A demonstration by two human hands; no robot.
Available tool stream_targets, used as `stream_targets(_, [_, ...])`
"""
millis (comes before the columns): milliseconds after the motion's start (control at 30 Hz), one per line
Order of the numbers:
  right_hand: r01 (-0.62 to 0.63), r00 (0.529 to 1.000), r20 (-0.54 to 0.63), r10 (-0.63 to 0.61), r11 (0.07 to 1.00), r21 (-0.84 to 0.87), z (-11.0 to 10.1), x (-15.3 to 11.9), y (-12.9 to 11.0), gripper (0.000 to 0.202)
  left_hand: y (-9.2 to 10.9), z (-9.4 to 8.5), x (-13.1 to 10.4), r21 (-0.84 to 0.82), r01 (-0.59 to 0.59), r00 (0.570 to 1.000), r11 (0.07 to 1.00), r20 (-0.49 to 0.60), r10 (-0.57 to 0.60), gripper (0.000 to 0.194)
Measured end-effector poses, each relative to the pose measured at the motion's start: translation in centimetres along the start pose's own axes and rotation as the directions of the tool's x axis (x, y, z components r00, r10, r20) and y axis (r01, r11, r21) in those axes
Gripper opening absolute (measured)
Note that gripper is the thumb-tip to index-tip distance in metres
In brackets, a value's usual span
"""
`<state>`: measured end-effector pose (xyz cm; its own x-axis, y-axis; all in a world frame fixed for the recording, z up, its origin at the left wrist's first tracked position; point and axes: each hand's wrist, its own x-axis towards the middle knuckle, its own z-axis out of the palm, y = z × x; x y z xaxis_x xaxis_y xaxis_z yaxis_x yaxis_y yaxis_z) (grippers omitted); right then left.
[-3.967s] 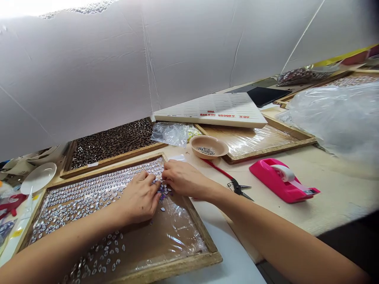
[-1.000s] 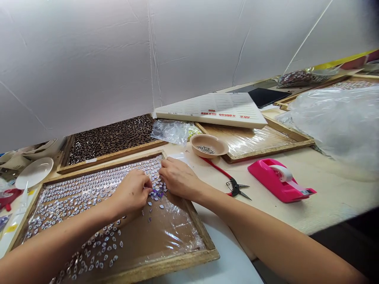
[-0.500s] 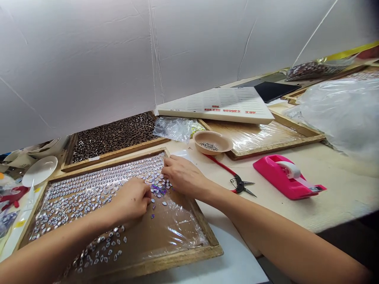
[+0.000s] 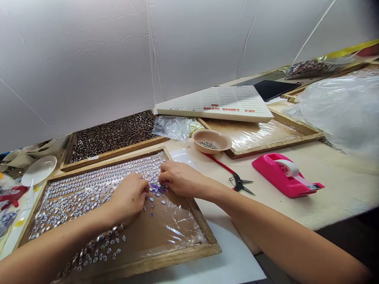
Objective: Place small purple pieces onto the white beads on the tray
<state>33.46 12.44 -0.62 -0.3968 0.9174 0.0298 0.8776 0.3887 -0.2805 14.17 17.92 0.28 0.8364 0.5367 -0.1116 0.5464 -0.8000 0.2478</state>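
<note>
– Wooden, this near frame (image 4: 180, 255). Why does it lie slightly turned?

– I suppose it is easier to reach across like this. Clear film (image 4: 177, 228) lies inside it, perhaps to give a smooth bed.

– And the left hand (image 4: 128, 197)?

– It is low over the film, back upward, with the fingers curled in and the thumb near the index finger. If something is pinched between them, I cannot tell.

– Where are the loose pieces (image 4: 158, 188)?

– They lie on the film in a small heap between the two hands, purple and pale together, toward the frame's far right corner. Rows of pale pieces (image 4: 71, 185) cover the far and left parts.

– How does the right hand (image 4: 179, 177) hold?

– It is bent at the heap's other side, the fingers close together. The fingertips are partly hidden, so I cannot say what they grip. Perhaps the hands face each other to keep the heap gathered.

– And beyond?

– The red-handled snips (image 4: 238, 182) lie with blades apart, maybe for easy reach. Farther, the tan bowl (image 4: 220, 138) keeps small grey bits (image 4: 207, 145) from scattering, I believe.
</note>
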Motion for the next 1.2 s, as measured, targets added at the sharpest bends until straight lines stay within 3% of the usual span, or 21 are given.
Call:
stream_targets(167, [-0.002,1.0,0.007,0.002,1.0,-0.029,0.2,0.0,-0.1,0.019,-0.4,0.2,0.8,0.059,-0.033,0.997,0.998,-0.071,0.038,0.013])
stream_targets(500, [-0.006,0.999,-0.036,0.002,0.995,-0.103,-0.2,0.2,-0.1,0.016,-0.2,0.8,2.1,0.173,-0.06,0.998,0.983,-0.013,0.064,0.017])
stream_targets(633, [-0.038,0.995,-0.092,0.025,0.988,-0.148,-0.6,0.0,0.2,0.016,0.0,0.1,2.1,0.198,-0.061,0.998,0.978,0.014,0.059,0.017])
stream_targets(900, [-0.033,0.996,-0.085,0.01,0.961,-0.273,0.1,0.2,0.5,0.014,0.4,-0.8,2.4,0.25,-0.043,0.995,0.967,0.097,0.02,0.016])
stream_targets(1200, [-0.004,1.0,-0.028,-0.002,0.973,-0.23,-0.3,0.1,0.4,0.014,-0.6,0.1,1.5,0.195,-0.106,0.994,0.975,0.018,0.104,0.019])
